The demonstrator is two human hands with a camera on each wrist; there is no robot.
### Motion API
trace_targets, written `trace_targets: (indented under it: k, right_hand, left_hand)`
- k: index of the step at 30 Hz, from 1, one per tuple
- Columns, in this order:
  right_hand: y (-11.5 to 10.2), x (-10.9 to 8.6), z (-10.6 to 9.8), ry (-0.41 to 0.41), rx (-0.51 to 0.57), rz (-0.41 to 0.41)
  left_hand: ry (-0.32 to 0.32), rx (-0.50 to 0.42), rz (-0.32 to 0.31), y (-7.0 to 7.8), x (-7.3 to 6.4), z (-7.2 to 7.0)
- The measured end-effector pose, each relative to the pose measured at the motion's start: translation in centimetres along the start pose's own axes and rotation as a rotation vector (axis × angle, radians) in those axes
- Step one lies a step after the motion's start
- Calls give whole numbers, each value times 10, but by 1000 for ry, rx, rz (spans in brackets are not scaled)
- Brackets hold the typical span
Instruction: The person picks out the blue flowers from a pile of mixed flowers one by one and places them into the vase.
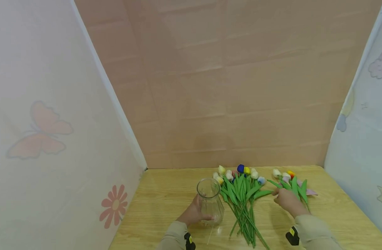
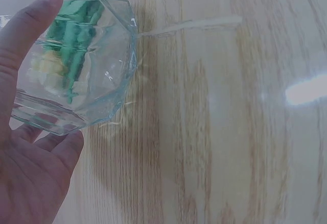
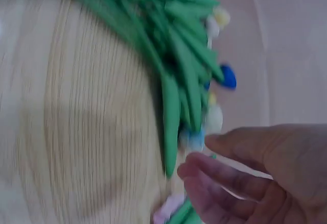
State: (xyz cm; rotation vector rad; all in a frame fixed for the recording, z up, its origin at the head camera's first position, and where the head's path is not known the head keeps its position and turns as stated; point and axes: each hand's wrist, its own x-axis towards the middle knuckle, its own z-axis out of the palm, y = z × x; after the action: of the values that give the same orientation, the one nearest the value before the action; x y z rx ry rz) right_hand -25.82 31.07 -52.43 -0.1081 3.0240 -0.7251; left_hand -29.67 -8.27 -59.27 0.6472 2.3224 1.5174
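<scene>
On the wood-grain bench [image 1: 159, 194] a large tulip bunch [image 1: 241, 191] lies beside a glass vase [image 1: 212, 208], which the left hand [image 1: 193, 211] grips between thumb and fingers. Rightward, near a smaller tulip bunch [image 1: 295, 187], hovers the right hand [image 1: 288, 200], fingers loosely bent, thumb slightly apart.

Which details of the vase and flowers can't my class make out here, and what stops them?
- Glass vase, left wrist view: its mouth is cut off by the left edge.
- Larger flower bunch, head view: exact flower count lost, since small blooms overlap.
- Its stem ends, right wrist view: cut off by the left edge.
- Smaller flower bunch, head view: lower part partly hidden by the right hand.
</scene>
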Motion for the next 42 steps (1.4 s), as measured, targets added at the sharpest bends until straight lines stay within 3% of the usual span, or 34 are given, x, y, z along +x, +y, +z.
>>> trace_targets:
  k: [3,6,11,17,20,24,29,34,42]
  right_hand:
    - [-20,8,18,-53,128,0]
    - [-35,14,39,-42,250,32]
    - [-43,16,67,-63,558,119]
    - [-41,15,75,-167,834,164]
    - [-41,15,75,-150,966,231]
    - [-44,17,76,-87,1054,300]
    - [-47,20,80,-58,1089,324]
    - [-49,22,85,-47,1070,335]
    - [-48,23,86,-52,1124,321]
  left_hand:
    - [-9,-29,-9,1,-1,1]
    - [-18,-39,-13,3,-2,2]
    - [-19,-29,-2,3,-3,3]
    - [-21,-19,6,3,-2,3]
    - [-19,-12,7,4,-2,3]
    - [-15,-13,9,5,-2,3]
    - [-8,-17,6,5,-1,3]
    - [-7,-22,-10,5,-1,3]
    - [1,-28,-4,9,-4,0]
